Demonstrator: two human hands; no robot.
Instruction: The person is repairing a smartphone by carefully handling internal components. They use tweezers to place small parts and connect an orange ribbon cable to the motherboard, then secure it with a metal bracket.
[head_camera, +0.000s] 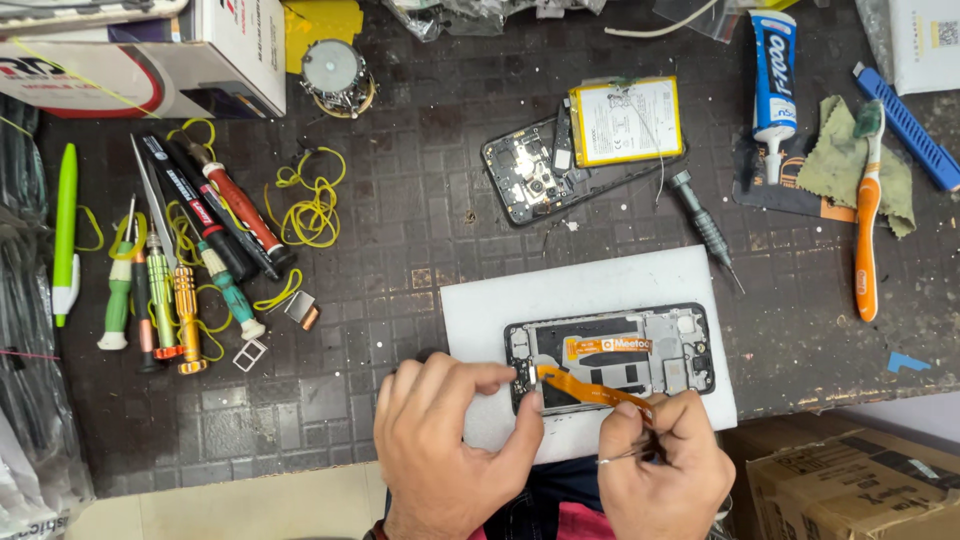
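Dark tiled bench, lower centre: left hand lies flat, fingers together, steadying an opened black phone; right hand, fingers pinched on an orange flex ribbon.

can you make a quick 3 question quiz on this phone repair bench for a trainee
1. True or false: the left hand presses on the end of the opened phone lying on the white mat.
2. What does the right hand grip? A) the toothbrush B) the orange flex cable C) the glue tube
3. Fill in: the battery rests on a second phone's ______.

Key
1. True.
2. B. The toothbrush and glue tube lie untouched at the far right.
3. Back frame, the dark one beyond the mat.
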